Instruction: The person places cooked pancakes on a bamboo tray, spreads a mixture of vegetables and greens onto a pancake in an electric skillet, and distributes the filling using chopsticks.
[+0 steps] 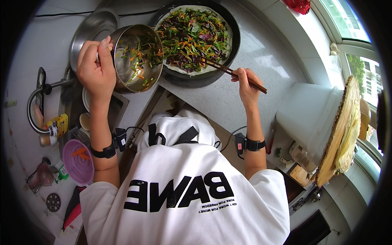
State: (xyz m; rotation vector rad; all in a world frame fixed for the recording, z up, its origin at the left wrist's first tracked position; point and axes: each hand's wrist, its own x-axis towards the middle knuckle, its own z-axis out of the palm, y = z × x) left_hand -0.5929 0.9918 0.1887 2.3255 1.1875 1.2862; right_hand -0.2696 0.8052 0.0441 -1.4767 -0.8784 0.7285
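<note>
My left hand [98,65] grips a stainless steel pot [139,84] by its side handle. The pot is tilted, its mouth facing the round black pan [196,81], and some cut greens and carrot shreds cling to its inside. In my right hand [247,84] is a pair of brown chopsticks [225,69], their tips touching the vegetables in the pan. A pale sheet of dough [227,50] lines the pan and shows around the edge. Chopped greens, carrot shreds and purple leaves [193,36] cover most of it.
A steel basin [82,38] stands behind the pot. At left are the sink's faucet [33,101] and a purple plastic colander [78,171] holding carrot pieces. On the right, a white bucket [301,113] stands near a round woven straw tray [332,134]. A black cable [134,14] runs behind the pan.
</note>
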